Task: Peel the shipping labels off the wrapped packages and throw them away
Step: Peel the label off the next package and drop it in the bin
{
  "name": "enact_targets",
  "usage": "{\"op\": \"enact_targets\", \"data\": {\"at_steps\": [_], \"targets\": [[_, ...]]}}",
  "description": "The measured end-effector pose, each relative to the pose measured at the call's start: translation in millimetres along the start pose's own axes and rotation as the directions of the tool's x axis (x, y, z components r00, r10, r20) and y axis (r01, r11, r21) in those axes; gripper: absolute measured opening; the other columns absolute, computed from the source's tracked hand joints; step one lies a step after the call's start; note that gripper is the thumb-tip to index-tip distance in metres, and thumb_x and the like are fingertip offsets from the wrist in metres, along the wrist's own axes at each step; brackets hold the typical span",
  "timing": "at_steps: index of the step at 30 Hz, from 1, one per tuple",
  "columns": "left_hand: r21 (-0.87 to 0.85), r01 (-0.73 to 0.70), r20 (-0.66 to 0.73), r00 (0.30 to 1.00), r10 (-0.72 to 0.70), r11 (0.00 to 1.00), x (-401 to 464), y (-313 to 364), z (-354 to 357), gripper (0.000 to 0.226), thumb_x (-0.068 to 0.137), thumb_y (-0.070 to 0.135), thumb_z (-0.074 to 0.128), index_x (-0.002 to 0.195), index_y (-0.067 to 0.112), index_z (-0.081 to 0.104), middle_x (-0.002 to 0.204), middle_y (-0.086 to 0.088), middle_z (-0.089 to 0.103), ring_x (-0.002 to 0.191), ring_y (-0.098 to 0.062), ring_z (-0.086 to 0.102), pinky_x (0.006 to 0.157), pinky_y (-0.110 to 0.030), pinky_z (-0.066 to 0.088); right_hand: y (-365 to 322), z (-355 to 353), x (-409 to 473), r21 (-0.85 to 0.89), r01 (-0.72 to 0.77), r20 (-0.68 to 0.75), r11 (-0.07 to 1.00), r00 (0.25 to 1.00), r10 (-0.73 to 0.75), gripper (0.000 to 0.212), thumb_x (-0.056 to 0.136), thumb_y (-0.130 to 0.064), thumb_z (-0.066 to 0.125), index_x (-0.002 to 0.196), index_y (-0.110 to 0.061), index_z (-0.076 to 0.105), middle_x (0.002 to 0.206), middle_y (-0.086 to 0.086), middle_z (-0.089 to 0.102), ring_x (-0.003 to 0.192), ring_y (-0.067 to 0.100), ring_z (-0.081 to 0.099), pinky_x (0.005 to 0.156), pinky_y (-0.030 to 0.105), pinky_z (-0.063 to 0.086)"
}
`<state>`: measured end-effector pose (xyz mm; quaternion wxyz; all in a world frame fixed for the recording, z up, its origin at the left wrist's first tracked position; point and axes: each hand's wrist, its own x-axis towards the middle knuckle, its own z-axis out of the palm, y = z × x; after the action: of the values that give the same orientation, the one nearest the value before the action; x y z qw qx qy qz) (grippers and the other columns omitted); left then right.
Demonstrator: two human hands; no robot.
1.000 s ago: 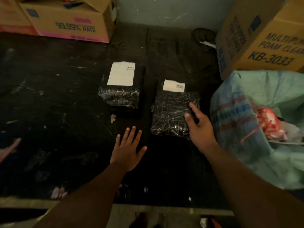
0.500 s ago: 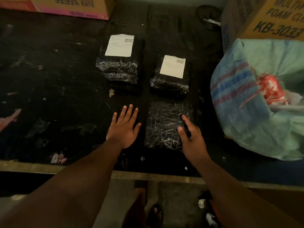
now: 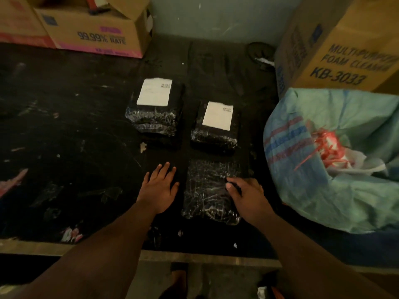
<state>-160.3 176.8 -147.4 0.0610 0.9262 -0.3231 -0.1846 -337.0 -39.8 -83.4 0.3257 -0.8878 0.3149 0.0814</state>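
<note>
Right hand [image 3: 248, 195] slid onto near package [image 3: 210, 190] (sack [image 3: 323, 190] holds scraps).

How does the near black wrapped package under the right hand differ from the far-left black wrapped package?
The near black wrapped package shows no label; the far-left black wrapped package carries a white label. The right hand rests on the near one; the far-left one is untouched. The near one looks flatter; the far-left one looks thicker. Both have shiny crinkled black wrap.

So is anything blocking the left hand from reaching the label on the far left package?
Nothing visible. The left hand lies flat on bare table, and only open surface separates it from the far left package and its white label.
</note>
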Motion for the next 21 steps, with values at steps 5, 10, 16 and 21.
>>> {"op": "enact_targets", "data": {"at_steps": [5, 10, 16, 21], "targets": [[-0.017, 0.024, -0.061, 0.998, -0.025, 1.0, 36.1, 14.8, -43.8, 0.044, 0.104, 0.047, 0.034, 0.133, 0.019, 0.053, 0.134, -0.007, 0.053, 0.122, -0.026, 0.051, 0.098, -0.045, 0.045, -31.1, -39.7, 40.5, -0.072, 0.081, -0.015, 0.994, 0.996, -0.083, 0.045, 0.096, -0.057, 0.038, 0.128, -0.033, 0.057, 0.132, 0.006, 0.049, 0.126, 0.026, 0.043, 0.108, 0.045, 0.037], [-0.285, -0.103, -0.189, 0.981, 0.05, 0.953, 83.8, 40.3, -70.7, 0.067, 0.097, 0.061, 0.046, 0.148, 0.018, 0.038, 0.149, -0.007, 0.04, 0.13, -0.029, 0.048, 0.101, -0.045, 0.047, -63.4, -69.4, 92.8, -0.062, 0.128, -0.047, 0.99, 0.99, -0.131, 0.044, 0.098, -0.051, 0.041, 0.129, -0.026, 0.059, 0.128, 0.006, 0.055, 0.117, 0.021, 0.054, 0.102, 0.033, 0.043], [-0.275, -0.179, -0.149, 0.979, 0.142, 0.944, 140.5, 59.6, -89.6, 0.109, 0.082, 0.079, 0.054, 0.16, 0.023, 0.005, 0.169, 0.001, -0.003, 0.153, -0.027, 0.013, 0.116, -0.051, 0.035, -79.9, -89.3, 150.8, -0.123, 0.072, -0.057, 0.99, 0.995, -0.079, 0.045, 0.098, -0.047, 0.044, 0.135, -0.022, 0.055, 0.133, 0.009, 0.053, 0.12, 0.024, 0.053, 0.103, 0.035, 0.043], [-0.307, -0.192, -0.1, 0.981, 0.169, 0.932, 168.7, 63.4, -90.2, 0.125, 0.074, 0.081, 0.062, 0.16, 0.023, -0.008, 0.167, 0.007, -0.02, 0.155, -0.019, -0.01, 0.122, -0.052, 0.023, -90.5, -92.4, 193.1, -0.16, 0.046, -0.015, 0.986, 0.999, -0.049, 0.044, 0.098, -0.044, 0.045, 0.137, -0.024, 0.052, 0.139, 0.008, 0.05, 0.126, 0.024, 0.049, 0.105, 0.039, 0.043]]}}
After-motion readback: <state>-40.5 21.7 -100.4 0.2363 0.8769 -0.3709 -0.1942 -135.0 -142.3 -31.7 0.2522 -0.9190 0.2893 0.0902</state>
